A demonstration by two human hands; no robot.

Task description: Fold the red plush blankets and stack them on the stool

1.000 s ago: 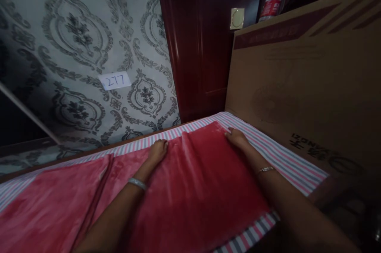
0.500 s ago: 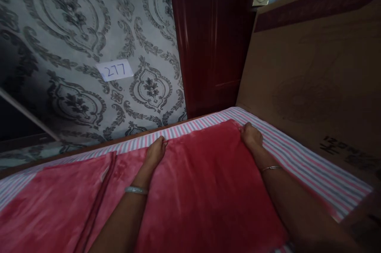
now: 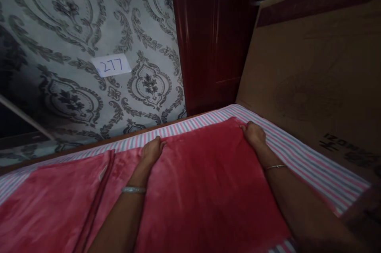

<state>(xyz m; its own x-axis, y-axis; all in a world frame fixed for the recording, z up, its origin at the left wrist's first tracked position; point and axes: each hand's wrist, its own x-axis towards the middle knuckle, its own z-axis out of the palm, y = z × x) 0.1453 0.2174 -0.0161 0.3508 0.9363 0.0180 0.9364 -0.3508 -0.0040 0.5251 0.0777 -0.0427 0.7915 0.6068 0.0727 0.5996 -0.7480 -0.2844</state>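
A red plush blanket (image 3: 205, 181) lies folded and mostly flat, with a darker bound edge and a small pale label (image 3: 102, 173) on its left part. At its far edge, my left hand (image 3: 151, 151) is closed on the cloth, the fingertips partly hidden. My right hand (image 3: 254, 135) pinches the far right corner between thumb and fingers. The cloth between both hands lies fairly smooth, with faint creases. Each wrist wears a bangle.
Under the blanket is a striped sheet (image 3: 300, 153). A large cardboard box (image 3: 297, 58) stands along the right side. Behind are a dark red wood panel (image 3: 205, 46) and patterned wallpaper (image 3: 119, 10) with a paper marked 277 (image 3: 111, 65).
My left hand has shifted slightly left and my right hand slightly right along the blanket's far edge. The view has also moved a little.
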